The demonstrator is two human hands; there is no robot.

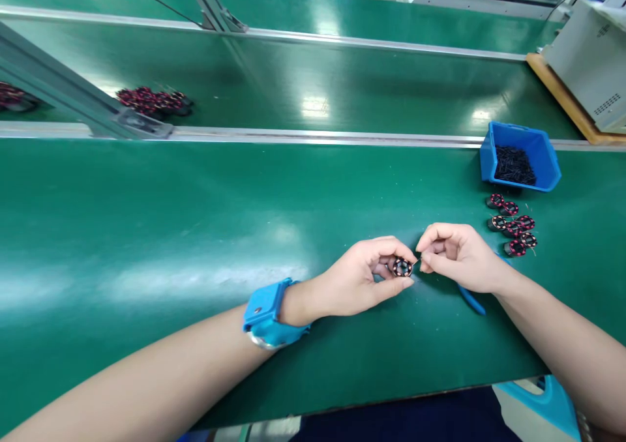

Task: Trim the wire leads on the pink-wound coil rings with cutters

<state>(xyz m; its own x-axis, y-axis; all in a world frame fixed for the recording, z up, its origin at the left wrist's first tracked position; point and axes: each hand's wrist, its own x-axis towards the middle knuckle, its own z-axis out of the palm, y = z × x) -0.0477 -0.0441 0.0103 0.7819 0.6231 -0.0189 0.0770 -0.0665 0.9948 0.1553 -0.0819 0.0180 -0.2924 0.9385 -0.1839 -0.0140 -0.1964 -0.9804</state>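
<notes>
Glossy green counter (pixel 147 214), its load gathered toward the right.
Close by the metal rail (pixel 313 135) stands a blue bin (pixel 545 158) with thin dark pieces (pixel 514 166) inside; nearer the front sits a loose cluster of small ring-shaped parts (pixel 512 228), black and pink, with stray wire ends. Nearer still lies a blue handle (pixel 472 300), partly hidden.

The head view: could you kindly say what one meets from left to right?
Two piles of red-and-black parts, blue wrist strap, left hand, small ring-shaped part, right hand, blue bin, grey cabinet.
</notes>
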